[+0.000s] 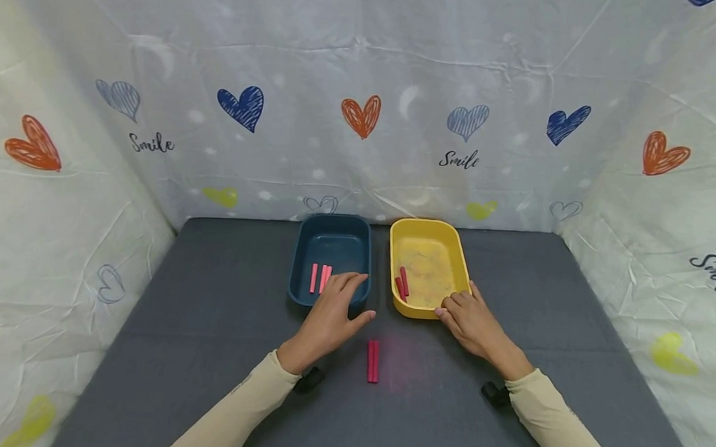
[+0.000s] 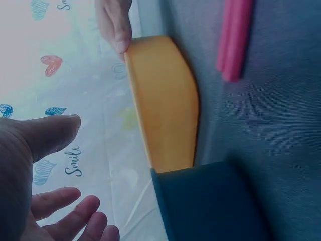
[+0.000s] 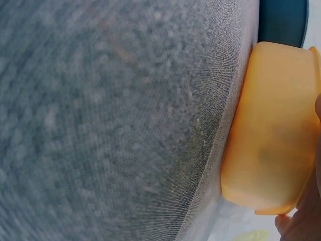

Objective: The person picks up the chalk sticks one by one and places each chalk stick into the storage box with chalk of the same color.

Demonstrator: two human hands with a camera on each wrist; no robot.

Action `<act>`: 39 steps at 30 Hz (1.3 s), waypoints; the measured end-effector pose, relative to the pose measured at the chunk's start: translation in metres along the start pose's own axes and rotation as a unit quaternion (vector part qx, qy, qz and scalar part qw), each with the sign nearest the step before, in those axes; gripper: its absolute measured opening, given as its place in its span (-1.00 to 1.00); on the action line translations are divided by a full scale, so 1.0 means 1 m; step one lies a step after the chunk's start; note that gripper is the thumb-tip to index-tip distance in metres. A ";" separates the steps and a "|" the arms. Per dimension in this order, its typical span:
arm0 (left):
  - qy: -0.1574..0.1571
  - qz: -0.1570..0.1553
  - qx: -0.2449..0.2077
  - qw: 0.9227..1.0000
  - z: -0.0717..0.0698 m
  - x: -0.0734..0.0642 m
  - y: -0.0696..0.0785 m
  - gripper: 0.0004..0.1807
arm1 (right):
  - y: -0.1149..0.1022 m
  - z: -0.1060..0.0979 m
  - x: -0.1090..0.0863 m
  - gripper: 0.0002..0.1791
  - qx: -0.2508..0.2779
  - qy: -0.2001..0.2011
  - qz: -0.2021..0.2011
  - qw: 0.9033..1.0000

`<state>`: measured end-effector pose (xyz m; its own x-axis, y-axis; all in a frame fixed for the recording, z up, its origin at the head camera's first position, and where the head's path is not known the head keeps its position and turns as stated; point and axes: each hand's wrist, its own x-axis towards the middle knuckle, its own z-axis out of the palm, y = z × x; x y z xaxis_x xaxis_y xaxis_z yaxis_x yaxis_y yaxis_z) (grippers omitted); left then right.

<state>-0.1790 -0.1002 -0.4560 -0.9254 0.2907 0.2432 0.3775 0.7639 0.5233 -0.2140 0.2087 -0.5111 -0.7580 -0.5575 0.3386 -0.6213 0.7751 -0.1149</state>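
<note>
The left hand sits just left of the frame's centre in the head view, fingers straight and spread, holding nothing, its fingertips over the near rim of the dark blue rectangular plastic tray; the left wrist view shows the same fingers relaxed and apart. Inside that blue tray, just beyond the fingertips, lie three pink chalk-like sticks side by side. The right hand, right of centre, rests with its fingers curled on the near right corner of the yellow rectangular plastic tray, touching the rim; whether the thumb hooks the rim I cannot tell. Two darker red sticks lie against the yellow tray's left inner wall. Between the two forearms, below centre, a pair of pink sticks lies together on the grey fabric-covered tabletop, apart from both hands. The trays stand next to each other at the far edge, in front of a white heart-printed cloth backdrop.
</note>
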 end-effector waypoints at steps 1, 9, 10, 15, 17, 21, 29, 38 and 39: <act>0.003 0.005 0.002 1.000 0.000 -0.003 -0.001 -0.23 | 0.000 0.000 0.000 -0.79 0.002 -0.003 0.002 1.000; 0.024 0.030 0.031 0.999 0.000 -0.021 -0.010 -0.26 | 0.000 -0.001 0.001 -0.79 0.004 -0.007 0.007 1.000; 0.022 0.029 0.035 0.999 0.000 -0.024 -0.011 -0.25 | 0.000 -0.001 0.001 -0.78 0.004 -0.008 0.008 1.000; 0.005 0.029 0.040 0.999 0.002 -0.034 -0.012 -0.25 | 0.000 -0.001 0.002 -0.78 0.006 -0.009 0.008 1.000; -0.001 0.033 0.035 0.999 0.004 -0.038 -0.013 -0.24 | 0.000 -0.001 0.002 -0.79 0.008 -0.008 0.007 1.000; -0.041 0.024 0.023 0.999 0.010 -0.041 -0.014 -0.16 | 0.000 -0.002 0.002 -0.79 0.010 -0.006 0.005 1.000; -0.120 -0.004 0.009 0.993 0.021 -0.045 -0.015 0.01 | 0.000 -0.002 0.001 -0.79 0.012 0.006 -0.001 1.000; -0.136 -0.007 0.001 0.991 0.030 -0.048 -0.019 0.05 | 0.001 -0.001 0.000 -0.79 0.009 -0.003 0.005 1.000; -0.136 -0.005 -0.001 0.991 0.031 -0.048 -0.019 0.05 | 0.001 -0.001 0.000 -0.79 0.009 -0.003 0.005 1.000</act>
<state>-0.1430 -0.1112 -0.5031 -0.9038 0.4278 0.0090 0.3682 0.7670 0.5256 -0.2146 0.2097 -0.5103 -0.7656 -0.5511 0.3319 -0.6167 0.7756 -0.1347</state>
